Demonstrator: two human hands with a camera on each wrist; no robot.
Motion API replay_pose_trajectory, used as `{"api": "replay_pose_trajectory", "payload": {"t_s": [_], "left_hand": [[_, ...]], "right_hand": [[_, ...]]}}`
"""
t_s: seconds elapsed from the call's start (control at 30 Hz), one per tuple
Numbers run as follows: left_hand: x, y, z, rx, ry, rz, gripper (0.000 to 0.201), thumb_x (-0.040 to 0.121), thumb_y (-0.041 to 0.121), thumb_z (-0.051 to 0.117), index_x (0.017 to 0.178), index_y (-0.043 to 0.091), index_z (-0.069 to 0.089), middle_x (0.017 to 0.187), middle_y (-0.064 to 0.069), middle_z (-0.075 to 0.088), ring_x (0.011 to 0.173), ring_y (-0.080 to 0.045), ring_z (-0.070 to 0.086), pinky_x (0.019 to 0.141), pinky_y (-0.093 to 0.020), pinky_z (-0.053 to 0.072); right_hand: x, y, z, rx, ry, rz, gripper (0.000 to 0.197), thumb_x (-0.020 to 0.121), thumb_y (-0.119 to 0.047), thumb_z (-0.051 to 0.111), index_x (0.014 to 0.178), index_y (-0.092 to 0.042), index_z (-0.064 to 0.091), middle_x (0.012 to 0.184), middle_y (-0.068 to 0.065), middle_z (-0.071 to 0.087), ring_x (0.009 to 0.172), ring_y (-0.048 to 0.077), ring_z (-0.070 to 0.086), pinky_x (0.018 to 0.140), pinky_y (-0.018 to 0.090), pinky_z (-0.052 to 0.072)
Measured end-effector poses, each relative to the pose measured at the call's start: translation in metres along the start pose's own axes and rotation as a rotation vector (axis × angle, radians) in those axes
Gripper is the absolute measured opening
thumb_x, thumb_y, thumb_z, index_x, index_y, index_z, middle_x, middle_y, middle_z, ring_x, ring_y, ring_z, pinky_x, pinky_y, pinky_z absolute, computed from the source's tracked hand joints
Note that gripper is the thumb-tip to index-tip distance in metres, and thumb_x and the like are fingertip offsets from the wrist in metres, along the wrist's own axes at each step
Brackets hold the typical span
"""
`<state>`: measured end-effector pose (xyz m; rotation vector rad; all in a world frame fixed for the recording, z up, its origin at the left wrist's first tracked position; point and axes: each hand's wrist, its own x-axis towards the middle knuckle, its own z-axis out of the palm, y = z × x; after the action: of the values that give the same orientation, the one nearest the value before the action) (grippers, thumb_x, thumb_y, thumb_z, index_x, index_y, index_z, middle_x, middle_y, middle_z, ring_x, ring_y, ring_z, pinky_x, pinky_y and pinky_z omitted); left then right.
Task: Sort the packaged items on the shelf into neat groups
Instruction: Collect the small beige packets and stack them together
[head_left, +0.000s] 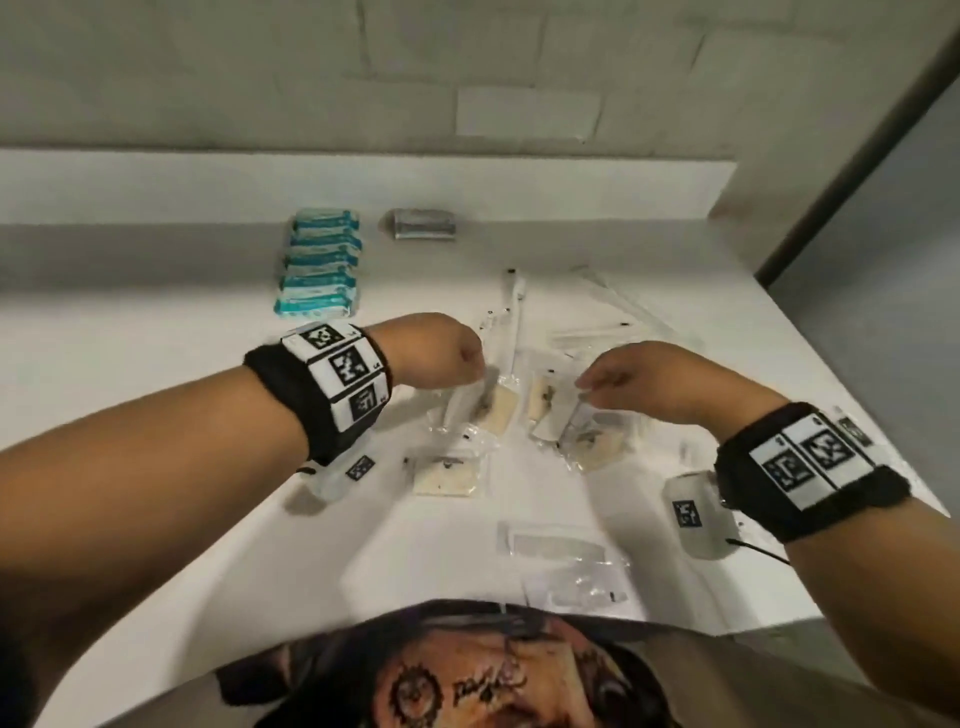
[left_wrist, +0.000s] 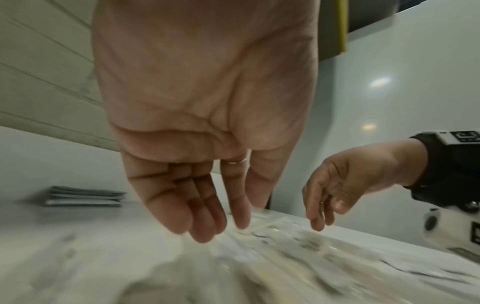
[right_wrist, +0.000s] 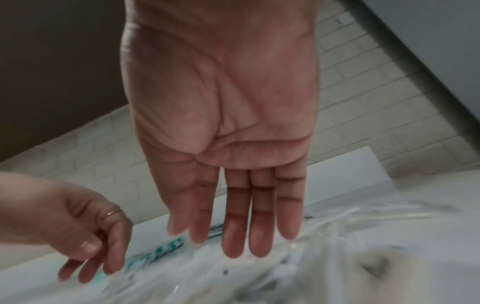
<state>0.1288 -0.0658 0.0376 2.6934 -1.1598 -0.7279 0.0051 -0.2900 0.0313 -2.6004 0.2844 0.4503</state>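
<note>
Several clear packets with cream pads (head_left: 447, 475) lie scattered mid-shelf on the white shelf (head_left: 156, 374). My left hand (head_left: 479, 378) hovers over one cream-pad packet (head_left: 500, 415), fingers straight and pointing down, holding nothing; the left wrist view shows the left hand (left_wrist: 221, 228) with its tips just above the blurred packets. My right hand (head_left: 589, 388) hangs over another clear packet (head_left: 558, 423), fingertips at its top edge. In the right wrist view the right hand (right_wrist: 233, 244) has straight fingers with nothing between them. A neat stack of teal packets (head_left: 319, 262) lies at the back.
A grey foil packet (head_left: 423, 224) lies beside the teal stack against the back ledge. Long clear sleeves (head_left: 613, 304) spread at the back right. Flat clear packets (head_left: 558, 544) lie near the front edge. The shelf ends on the right beside a dark door frame (head_left: 852, 171).
</note>
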Motion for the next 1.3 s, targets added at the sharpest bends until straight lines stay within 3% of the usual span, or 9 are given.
{"api": "replay_pose_trajectory", "payload": {"t_s": [0.17,0.27,0.37,0.47,0.7,0.9,1.13,1.23,1.3], "left_hand": [[-0.031,0.025,0.039,0.225,-0.168,-0.013,0.035,0.074,0.042,0.070,0.099,0.022,0.054,0.092,0.009,0.057,0.074,-0.011,0.054,0.060,-0.025,0.044],[-0.036,0.030,0.058,0.311,-0.108,-0.038,0.056,0.070,0.041,0.075,0.113,0.018,0.049,0.108,0.002,0.055,0.090,-0.020,0.057,0.068,-0.028,0.044],[-0.033,0.031,0.065,0.223,-0.057,-0.082,0.055,0.072,0.041,0.072,0.115,0.017,0.049,0.105,0.001,0.054,0.092,-0.021,0.056,0.069,-0.030,0.042],[-0.031,0.031,0.068,0.171,-0.046,-0.124,0.045,0.075,0.041,0.069,0.109,0.016,0.052,0.094,0.002,0.052,0.084,-0.019,0.051,0.067,-0.027,0.039],[-0.020,0.041,0.075,0.043,0.069,-0.207,0.038,0.088,0.048,0.055,0.109,0.016,0.054,0.117,-0.007,0.052,0.096,-0.023,0.053,0.076,-0.030,0.040],[0.010,0.062,0.071,0.032,0.141,-0.405,0.062,0.081,0.053,0.061,0.129,0.015,0.050,0.128,-0.015,0.044,0.115,-0.033,0.052,0.095,-0.039,0.046],[0.021,0.067,0.075,-0.256,0.227,-0.574,0.084,0.070,0.034,0.081,0.127,0.002,0.028,0.120,-0.015,0.057,0.108,-0.032,0.059,0.079,-0.037,0.049],[0.019,0.068,0.079,-0.338,0.261,-0.609,0.085,0.072,0.028,0.080,0.131,0.002,0.025,0.122,-0.014,0.057,0.110,-0.032,0.059,0.079,-0.035,0.046],[0.017,0.072,0.076,-0.349,0.302,-0.612,0.080,0.076,0.029,0.077,0.135,0.003,0.030,0.127,-0.015,0.055,0.115,-0.033,0.056,0.086,-0.036,0.045]], "right_hand": [[-0.037,-0.001,0.033,-0.280,-0.121,0.051,0.037,0.076,-0.025,0.073,0.112,-0.024,0.065,0.105,-0.009,0.059,0.095,0.014,0.057,0.083,0.032,0.050],[-0.035,0.000,0.046,-0.354,-0.048,0.032,0.054,0.076,-0.031,0.074,0.126,-0.027,0.056,0.118,-0.004,0.054,0.105,0.020,0.055,0.085,0.034,0.048],[-0.027,0.000,0.052,-0.421,-0.017,0.068,0.059,0.076,-0.037,0.076,0.128,-0.024,0.051,0.122,0.001,0.049,0.111,0.025,0.053,0.085,0.035,0.045],[-0.020,0.003,0.050,-0.451,-0.008,0.145,0.061,0.072,-0.047,0.077,0.120,-0.019,0.053,0.119,0.003,0.049,0.109,0.027,0.051,0.091,0.039,0.045],[-0.019,0.027,0.045,-0.368,0.008,0.076,0.038,0.070,-0.046,0.076,0.089,-0.027,0.050,0.094,-0.006,0.055,0.090,0.019,0.046,0.084,0.035,0.030],[-0.022,0.047,0.037,-0.451,0.062,0.006,0.040,0.066,-0.047,0.078,0.070,-0.030,0.041,0.093,-0.006,0.046,0.092,0.018,0.040,0.080,0.037,0.031],[-0.031,0.078,0.021,-0.063,0.186,0.006,0.045,0.073,-0.027,0.073,0.109,-0.035,0.049,0.101,-0.001,0.053,0.101,0.026,0.044,0.084,0.034,0.037],[-0.037,0.097,-0.012,0.018,0.265,0.092,0.020,0.083,-0.025,0.065,0.102,-0.019,0.058,0.102,0.004,0.062,0.096,0.025,0.056,0.078,0.032,0.041],[-0.040,0.109,-0.030,-0.036,0.230,0.189,0.025,0.088,-0.021,0.059,0.108,-0.006,0.059,0.109,0.011,0.063,0.095,0.027,0.058,0.074,0.032,0.042]]}}
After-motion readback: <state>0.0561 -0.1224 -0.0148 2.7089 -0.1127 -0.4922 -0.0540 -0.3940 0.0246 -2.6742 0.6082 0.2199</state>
